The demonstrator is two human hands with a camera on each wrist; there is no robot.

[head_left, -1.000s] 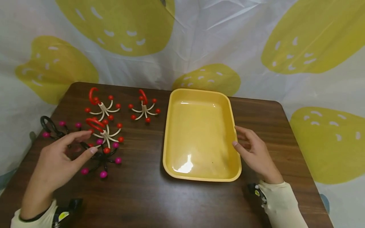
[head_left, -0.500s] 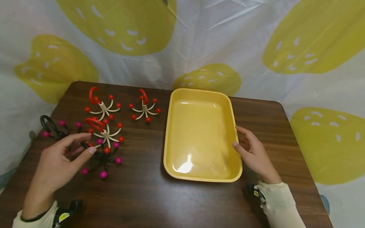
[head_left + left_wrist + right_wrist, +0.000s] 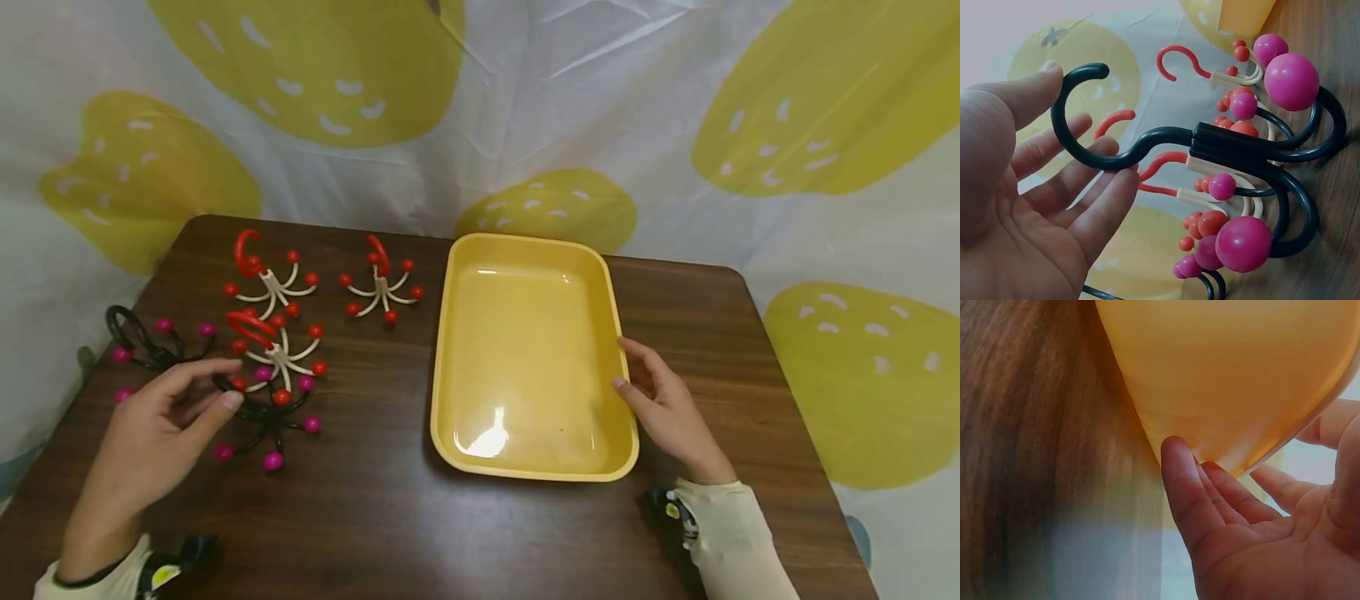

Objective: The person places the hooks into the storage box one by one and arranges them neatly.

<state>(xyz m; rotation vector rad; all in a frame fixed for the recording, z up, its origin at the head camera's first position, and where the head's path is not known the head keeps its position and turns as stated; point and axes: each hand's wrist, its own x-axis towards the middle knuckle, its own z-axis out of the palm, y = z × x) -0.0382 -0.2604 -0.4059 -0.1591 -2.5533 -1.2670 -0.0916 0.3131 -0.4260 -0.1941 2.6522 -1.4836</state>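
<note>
My left hand (image 3: 153,433) is held beside a black hook hanger (image 3: 272,414) with pink balls on its curved arms. In the left wrist view, thumb and loosely bent fingers lie about the hanger's hook (image 3: 1063,115); whether they touch it I cannot tell. A second black hanger (image 3: 157,354), partly behind that hand, lies farther left. Cream hangers (image 3: 279,358) with red hooks and red balls stand close by, one overlapping the near black hanger. My right hand (image 3: 675,408) is at the right side of a yellow tray (image 3: 525,476), fingertips against its outer wall (image 3: 1222,394).
Another cream hanger (image 3: 381,287) stands left of the tray's far end, and one more (image 3: 272,287) is near the back left corner. A brown wooden table (image 3: 420,542) carries everything. Behind it hangs a white cloth (image 3: 517,100) with a yellow print.
My left thumb and fingers have drawn slightly left and closer together beside the black hanger's hook. The right hand and tray have hardly moved.
</note>
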